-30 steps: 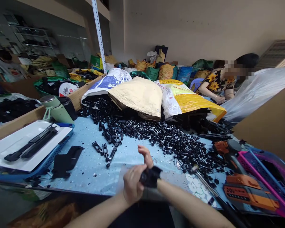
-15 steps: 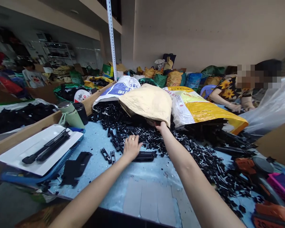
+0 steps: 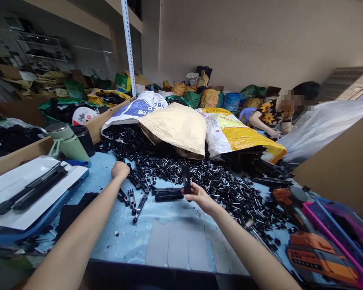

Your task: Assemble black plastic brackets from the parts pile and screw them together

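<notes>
My right hand (image 3: 201, 197) pinches a flat black rectangular plastic part (image 3: 186, 179), held upright above the table. Just left of it lies a pair of long black slotted pieces (image 3: 169, 194). Over to the left, my left hand (image 3: 120, 170) is closed beside a cluster of black linkage arms (image 3: 142, 183); whatever its fingers hold is hidden. One loose black arm (image 3: 139, 208) lies nearer me. Behind both hands spreads a heap of small black parts with silvery pins (image 3: 205, 173), in front of a beige sack (image 3: 175, 125).
A yellow-and-white sack (image 3: 238, 133) and a blue-and-white sack (image 3: 133, 106) spill black parts. Left stand a green bottle (image 3: 71, 143) and a white board (image 3: 6, 213). Right lie an orange power tool (image 3: 317, 253) and a plastic basket (image 3: 335, 225). A co-worker (image 3: 269, 117) sits beyond.
My right hand has come out from under the beige sack's mouth and now holds the black part. My left hand has moved left and closed. The view has turned slightly right.
</notes>
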`<state>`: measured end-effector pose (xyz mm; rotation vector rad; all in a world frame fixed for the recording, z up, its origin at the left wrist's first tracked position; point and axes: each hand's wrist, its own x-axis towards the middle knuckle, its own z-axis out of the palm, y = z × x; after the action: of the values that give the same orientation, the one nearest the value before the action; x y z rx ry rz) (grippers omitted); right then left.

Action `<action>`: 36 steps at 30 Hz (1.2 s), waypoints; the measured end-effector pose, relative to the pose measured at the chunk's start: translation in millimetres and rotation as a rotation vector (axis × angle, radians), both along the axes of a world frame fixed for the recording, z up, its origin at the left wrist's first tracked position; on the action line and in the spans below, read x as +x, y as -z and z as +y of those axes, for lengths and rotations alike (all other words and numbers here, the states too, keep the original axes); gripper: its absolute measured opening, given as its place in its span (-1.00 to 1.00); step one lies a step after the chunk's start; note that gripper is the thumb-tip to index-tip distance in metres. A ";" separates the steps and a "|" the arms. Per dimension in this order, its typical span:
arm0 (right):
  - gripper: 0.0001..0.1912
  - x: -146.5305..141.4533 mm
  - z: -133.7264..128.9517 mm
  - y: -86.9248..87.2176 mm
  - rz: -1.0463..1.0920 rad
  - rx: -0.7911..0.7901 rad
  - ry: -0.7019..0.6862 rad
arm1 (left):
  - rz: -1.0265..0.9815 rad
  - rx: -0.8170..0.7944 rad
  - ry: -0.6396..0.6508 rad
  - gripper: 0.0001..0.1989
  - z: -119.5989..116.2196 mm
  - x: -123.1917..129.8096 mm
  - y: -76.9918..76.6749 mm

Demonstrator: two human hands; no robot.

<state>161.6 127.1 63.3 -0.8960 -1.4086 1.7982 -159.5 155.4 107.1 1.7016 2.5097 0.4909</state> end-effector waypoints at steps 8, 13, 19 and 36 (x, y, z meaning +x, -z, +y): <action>-0.53 56.2 -61.3 2.2 -0.659 0.440 -0.265 | 0.103 -0.147 0.227 -0.79 -109.4 68.7 -8.4; -0.53 26.8 -83.6 8.3 -0.938 0.845 -0.236 | 0.232 -0.205 0.466 -0.79 -166.1 146.4 33.7; -0.55 27.7 -83.7 7.7 -0.372 0.644 0.036 | 0.146 0.024 0.560 -0.79 -168.7 139.8 63.7; -0.40 7.5 -108.9 20.5 -0.229 -0.002 0.057 | -1.036 0.130 0.305 -0.59 -174.6 176.2 57.3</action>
<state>169.0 18.1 42.8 -1.1611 -1.5045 1.6974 16.7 -19.2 49.9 1.2914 1.4810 1.1394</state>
